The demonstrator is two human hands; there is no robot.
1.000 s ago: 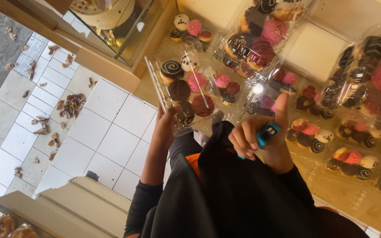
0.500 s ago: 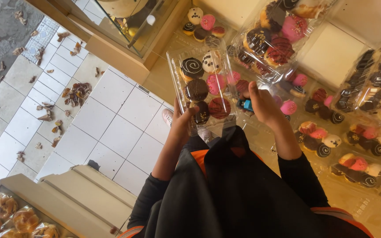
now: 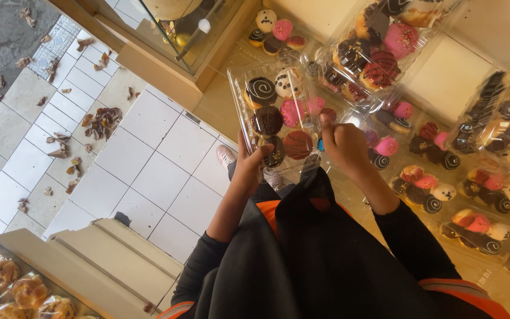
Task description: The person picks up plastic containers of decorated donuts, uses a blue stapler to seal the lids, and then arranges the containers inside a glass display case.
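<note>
Both my hands hold a clear plastic box of doughnuts up in front of me. It holds several glazed doughnuts, chocolate, pink and white. My left hand grips its near left corner, thumb on the lid. Gripping the box's near right edge is my right hand, with a small blue object peeking from under its fingers. My black sleeves and an orange-trimmed garment fill the bottom of the head view.
More clear boxes of doughnuts lie on the wooden counter ahead and to the right. A glass display case stands at the top. White floor tiles with dry leaves lie left. Wrapped buns sit bottom left.
My right hand, earlier raised apart with the blue object, has come onto the doughnut box. The box now sits held between both hands, closer in.
</note>
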